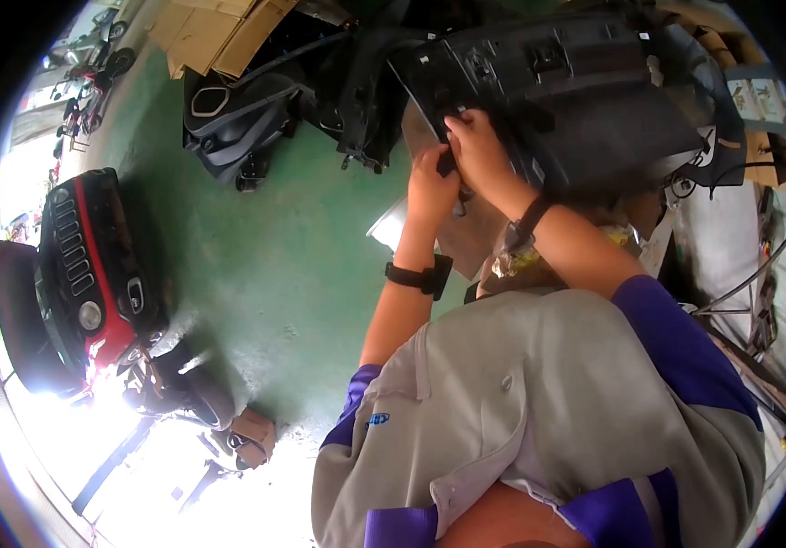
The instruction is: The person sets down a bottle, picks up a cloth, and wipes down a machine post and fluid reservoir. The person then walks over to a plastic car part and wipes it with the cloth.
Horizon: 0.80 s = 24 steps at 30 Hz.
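A large black plastic panel (585,137), ribbed and with several cut-outs and fittings along its far part, lies raised in front of me. My left hand (433,187) is closed at the panel's near left edge, thumb toward the panel, with a bit of dark material showing beside the fingers. Just to its right, my right hand (482,153) is closed over the same edge, fingers curled. The two hands almost touch. What exactly lies between the fingertips is mostly hidden.
Other black plastic parts (247,123) lie on the green floor (256,247) beyond my hands, near cardboard (220,32). A red and black toy-like vehicle front with a slotted grille (73,247) stands at left. A cardboard box (253,437) is lower left. Cables (758,169) hang at right.
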### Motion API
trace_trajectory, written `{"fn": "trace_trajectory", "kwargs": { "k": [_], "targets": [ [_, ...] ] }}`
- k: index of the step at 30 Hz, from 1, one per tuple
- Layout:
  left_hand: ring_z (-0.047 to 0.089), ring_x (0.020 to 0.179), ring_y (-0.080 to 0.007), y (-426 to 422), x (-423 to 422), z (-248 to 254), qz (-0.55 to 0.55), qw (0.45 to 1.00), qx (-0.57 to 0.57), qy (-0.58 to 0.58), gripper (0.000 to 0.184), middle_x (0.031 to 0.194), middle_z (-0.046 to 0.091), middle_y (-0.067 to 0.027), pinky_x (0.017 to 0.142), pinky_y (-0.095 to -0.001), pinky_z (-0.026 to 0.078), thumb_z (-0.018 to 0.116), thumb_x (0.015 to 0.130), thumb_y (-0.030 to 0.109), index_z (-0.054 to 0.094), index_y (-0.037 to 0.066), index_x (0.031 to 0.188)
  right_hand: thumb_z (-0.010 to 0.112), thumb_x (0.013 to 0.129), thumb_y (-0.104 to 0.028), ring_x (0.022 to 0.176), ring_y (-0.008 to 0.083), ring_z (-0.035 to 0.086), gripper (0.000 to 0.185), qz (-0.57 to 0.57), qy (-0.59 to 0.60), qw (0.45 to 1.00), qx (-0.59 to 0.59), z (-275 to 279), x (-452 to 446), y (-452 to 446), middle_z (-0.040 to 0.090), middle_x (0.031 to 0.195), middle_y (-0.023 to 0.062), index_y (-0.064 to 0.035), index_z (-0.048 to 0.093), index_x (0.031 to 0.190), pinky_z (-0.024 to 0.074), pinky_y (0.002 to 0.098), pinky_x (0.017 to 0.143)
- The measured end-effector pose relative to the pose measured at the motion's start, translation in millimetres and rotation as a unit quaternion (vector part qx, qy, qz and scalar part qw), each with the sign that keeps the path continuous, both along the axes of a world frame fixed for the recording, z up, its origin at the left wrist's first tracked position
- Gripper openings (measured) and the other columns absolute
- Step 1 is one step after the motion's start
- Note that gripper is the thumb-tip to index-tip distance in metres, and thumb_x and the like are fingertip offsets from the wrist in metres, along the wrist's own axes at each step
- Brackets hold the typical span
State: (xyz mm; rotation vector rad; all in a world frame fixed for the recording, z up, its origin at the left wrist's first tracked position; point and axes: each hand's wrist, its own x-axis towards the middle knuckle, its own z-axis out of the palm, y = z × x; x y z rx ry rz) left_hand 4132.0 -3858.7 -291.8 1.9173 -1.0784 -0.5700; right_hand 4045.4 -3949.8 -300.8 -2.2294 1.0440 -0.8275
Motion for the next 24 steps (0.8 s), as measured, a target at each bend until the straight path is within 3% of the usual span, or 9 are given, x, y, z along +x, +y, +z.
{"fn": "trace_trajectory", "kwargs": {
  "k": [1, 4, 6, 11, 15, 18, 21, 24],
  "targets": [
    [0.059, 0.105, -0.0374, 0.4, -0.6, 0.5, -0.001, 1.000, 0.011, -0.001, 0.038, 0.110, 0.063, -0.0198, 0.091, -0.0409, 0.047, 0.061, 0.074, 0.009, 0.062, 0.001, 0.111, 0.055, 0.092, -0.013, 0.088, 0.0388, 0.059, 0.035, -0.004, 0.055, 0.998, 0.007, 2.2, -1.9, -1.8, 0.059, 0.094, 0.0218, -0.0144, 0.057, 0.127, 0.0497, 0.0417, 0.077],
    [0.059, 0.107, -0.0364, -0.6, -4.0, 5.6, 0.004, 0.999, 0.044, 0.027, 0.037, 0.114, 0.062, -0.0202, 0.092, -0.0395, 0.047, 0.061, 0.075, 0.008, 0.062, 0.000, 0.111, 0.050, 0.093, -0.014, 0.082, 0.0384, 0.059, 0.043, 0.030, 0.170, 0.971, 0.168, 10.2, -2.2, -7.2, 0.059, 0.088, 0.0220, -0.0181, 0.050, 0.136, 0.0497, 0.0416, 0.076],
    [0.060, 0.109, -0.0346, -1.3, -5.3, 7.1, 0.020, 0.994, 0.068, 0.087, 0.038, 0.117, 0.062, -0.0214, 0.090, -0.0378, 0.047, 0.062, 0.077, 0.010, 0.062, 0.002, 0.114, 0.045, 0.093, -0.014, 0.086, 0.0380, 0.062, 0.049, 0.062, 0.174, 0.968, 0.170, 3.3, 0.2, -18.3, 0.061, 0.092, 0.0238, -0.0197, 0.044, 0.141, 0.0502, 0.0424, 0.077],
    [0.057, 0.114, -0.0358, -3.1, -24.8, -0.9, 0.049, 0.997, 0.036, 0.049, 0.038, 0.125, 0.059, -0.0213, 0.094, -0.0386, 0.046, 0.060, 0.077, 0.007, 0.061, 0.001, 0.115, 0.041, 0.095, -0.020, 0.092, 0.0408, 0.064, 0.044, 0.079, 0.224, 0.957, 0.164, 4.6, 2.8, -22.1, 0.063, 0.103, 0.0235, -0.0205, 0.044, 0.140, 0.0524, 0.0491, 0.075],
    [0.054, 0.116, -0.0390, -0.3, -26.5, -15.3, 0.035, 0.999, -0.004, 0.004, 0.042, 0.129, 0.056, -0.0217, 0.096, -0.0400, 0.045, 0.058, 0.078, 0.004, 0.057, 0.002, 0.120, 0.041, 0.095, -0.017, 0.090, 0.0389, 0.065, 0.041, 0.090, 0.213, 0.964, 0.133, 4.7, -2.1, -17.8, 0.066, 0.097, 0.0226, -0.0126, 0.047, 0.135, 0.0525, 0.0494, 0.074],
    [0.057, 0.116, -0.0364, 4.2, -32.4, -5.5, 0.085, 0.995, -0.043, 0.035, 0.039, 0.122, 0.060, -0.0229, 0.098, -0.0376, 0.043, 0.060, 0.079, 0.006, 0.056, -0.002, 0.117, 0.040, 0.095, -0.017, 0.089, 0.0394, 0.065, 0.038, 0.085, 0.180, 0.972, 0.127, 0.4, -10.1, -13.9, 0.066, 0.093, 0.0230, -0.0087, 0.050, 0.130, 0.0522, 0.0496, 0.073],
    [0.057, 0.116, -0.0364, 8.3, -36.2, -4.3, 0.138, 0.990, -0.016, 0.033, 0.045, 0.123, 0.059, -0.0255, 0.098, -0.0378, 0.044, 0.059, 0.080, 0.006, 0.052, -0.006, 0.123, 0.042, 0.093, -0.013, 0.086, 0.0417, 0.063, 0.035, 0.037, 0.138, 0.977, 0.158, -9.7, -14.8, -9.3, 0.064, 0.093, 0.0235, -0.0093, 0.053, 0.126, 0.0516, 0.0486, 0.070],
    [0.059, 0.115, -0.0359, 6.9, -28.1, 5.3, 0.067, 0.994, 0.065, 0.050, 0.051, 0.122, 0.060, -0.0263, 0.096, -0.0377, 0.045, 0.060, 0.080, 0.007, 0.049, -0.009, 0.128, 0.047, 0.090, -0.009, 0.088, 0.0405, 0.059, 0.042, 0.027, 0.049, 0.994, 0.096, -3.5, -9.3, -0.2, 0.060, 0.098, 0.0237, -0.0096, 0.051, 0.132, 0.0499, 0.0449, 0.077]
  ]
}}
